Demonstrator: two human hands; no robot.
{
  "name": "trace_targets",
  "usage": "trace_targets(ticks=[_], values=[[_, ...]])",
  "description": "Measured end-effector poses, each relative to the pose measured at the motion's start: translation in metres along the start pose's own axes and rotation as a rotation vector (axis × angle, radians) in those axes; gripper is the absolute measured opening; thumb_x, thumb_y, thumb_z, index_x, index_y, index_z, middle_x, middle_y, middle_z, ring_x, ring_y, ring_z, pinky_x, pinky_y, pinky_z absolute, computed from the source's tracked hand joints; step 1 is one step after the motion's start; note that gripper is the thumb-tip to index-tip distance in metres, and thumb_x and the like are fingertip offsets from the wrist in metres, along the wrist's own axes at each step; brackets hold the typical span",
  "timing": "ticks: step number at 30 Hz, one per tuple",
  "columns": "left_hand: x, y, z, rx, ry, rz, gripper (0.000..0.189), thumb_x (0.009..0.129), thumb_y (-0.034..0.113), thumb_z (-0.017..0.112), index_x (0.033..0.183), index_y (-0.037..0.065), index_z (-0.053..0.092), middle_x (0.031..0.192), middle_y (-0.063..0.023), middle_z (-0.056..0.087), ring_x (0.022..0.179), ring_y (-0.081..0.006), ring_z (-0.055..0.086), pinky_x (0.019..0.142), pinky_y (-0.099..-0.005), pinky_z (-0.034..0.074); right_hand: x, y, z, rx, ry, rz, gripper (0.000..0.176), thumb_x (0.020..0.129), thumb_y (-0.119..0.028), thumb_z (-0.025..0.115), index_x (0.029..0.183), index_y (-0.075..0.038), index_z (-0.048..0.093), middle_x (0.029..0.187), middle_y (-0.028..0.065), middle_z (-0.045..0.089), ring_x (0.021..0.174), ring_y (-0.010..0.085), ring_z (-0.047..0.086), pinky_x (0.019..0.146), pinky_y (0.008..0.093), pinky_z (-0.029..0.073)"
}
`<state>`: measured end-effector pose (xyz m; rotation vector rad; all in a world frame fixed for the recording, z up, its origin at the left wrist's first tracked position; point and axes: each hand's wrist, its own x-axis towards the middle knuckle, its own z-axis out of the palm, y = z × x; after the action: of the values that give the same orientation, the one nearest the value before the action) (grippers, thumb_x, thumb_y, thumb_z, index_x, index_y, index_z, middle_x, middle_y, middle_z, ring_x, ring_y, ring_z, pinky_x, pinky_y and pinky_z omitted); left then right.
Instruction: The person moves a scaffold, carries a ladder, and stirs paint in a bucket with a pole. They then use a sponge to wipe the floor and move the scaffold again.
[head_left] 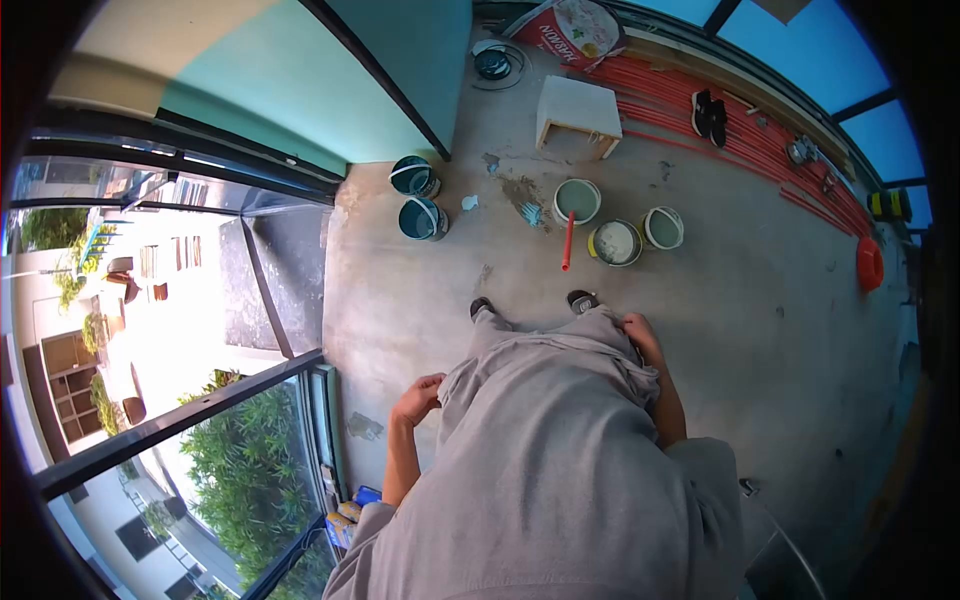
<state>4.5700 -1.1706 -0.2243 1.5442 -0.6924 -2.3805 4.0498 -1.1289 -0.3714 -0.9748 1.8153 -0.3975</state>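
My left hand point(418, 399) is at my left hip, its fingers closed on the side of my grey trousers point(487, 342). On the other side, my right hand point(639, 332) is closed on the trouser cloth by my right thigh. Ahead of my shoes stands a bucket of greenish liquid point(578, 200) with a red pipe point(568, 243) leaning out of it. Beside it are a bucket with pale, whitish contents point(615, 243) and another bucket of greenish liquid point(664, 228). A light blue glove point(531, 214) lies on the floor.
Two dark teal buckets point(423, 218) stand by the open doorway at left. A white stool point(579, 112), red pipes point(660, 100), black shoes point(709, 118) and a printed sack point(570, 30) are farther off. A glass door panel point(240, 480) is at lower left.
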Motion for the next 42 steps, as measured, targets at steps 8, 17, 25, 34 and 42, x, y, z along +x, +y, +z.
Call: trace_targets(ticks=[8,17,25,34,42], values=[[0.106,0.022,-0.065,0.748,0.182,-0.305,0.047,0.093,0.031,0.051,0.125,-0.003,0.047,0.104,-0.0161,0.064,0.086,-0.0281,0.064,0.067,-0.0402,0.051,-0.14,-0.022,0.1,0.363,0.402,0.118,0.041,0.089,-0.035,0.052,0.087,0.004,0.063,0.074,0.015,0.062,0.068,0.0246,0.055,0.068,0.0362,0.044],[0.173,-0.033,-0.099,0.774,0.599,-0.164,0.04,0.093,0.03,0.051,0.117,-0.002,0.055,0.097,-0.0142,0.065,0.085,-0.0233,0.061,0.073,-0.0352,0.049,-0.161,-0.022,0.177,0.424,0.44,0.536,0.052,0.086,-0.045,0.052,0.093,0.004,0.067,0.093,0.0255,0.066,0.09,0.0366,0.064,0.08,0.0415,0.047],[0.132,0.029,-0.088,0.598,0.12,0.165,0.03,0.092,0.026,0.051,0.102,0.0,0.063,0.089,-0.0061,0.064,0.084,-0.0154,0.056,0.078,-0.0286,0.044,-0.139,-0.027,0.178,0.345,0.297,0.575,0.049,0.08,-0.043,0.057,0.09,0.003,0.068,0.092,0.0235,0.067,0.09,0.0354,0.065,0.081,0.0426,0.049],[0.154,0.122,-0.045,1.273,0.009,-0.029,0.029,0.091,0.026,0.048,0.102,0.002,0.061,0.09,-0.0162,0.067,0.082,-0.0241,0.065,0.071,-0.0367,0.05,-0.103,-0.048,0.206,0.238,0.489,0.46,0.039,0.077,-0.028,0.062,0.107,-0.004,0.059,0.091,0.0191,0.066,0.089,0.0346,0.064,0.078,0.0424,0.051],[0.263,0.238,-0.047,1.361,-0.303,0.292,0.024,0.093,0.017,0.047,0.11,0.002,0.055,0.095,-0.0189,0.066,0.085,-0.0318,0.067,0.069,-0.0381,0.052,0.044,-0.088,0.231,0.555,0.497,0.511,0.071,0.073,-0.034,0.075,0.128,-0.003,0.044,0.117,0.0247,0.057,0.109,0.0385,0.056,0.09,0.045,0.046]])
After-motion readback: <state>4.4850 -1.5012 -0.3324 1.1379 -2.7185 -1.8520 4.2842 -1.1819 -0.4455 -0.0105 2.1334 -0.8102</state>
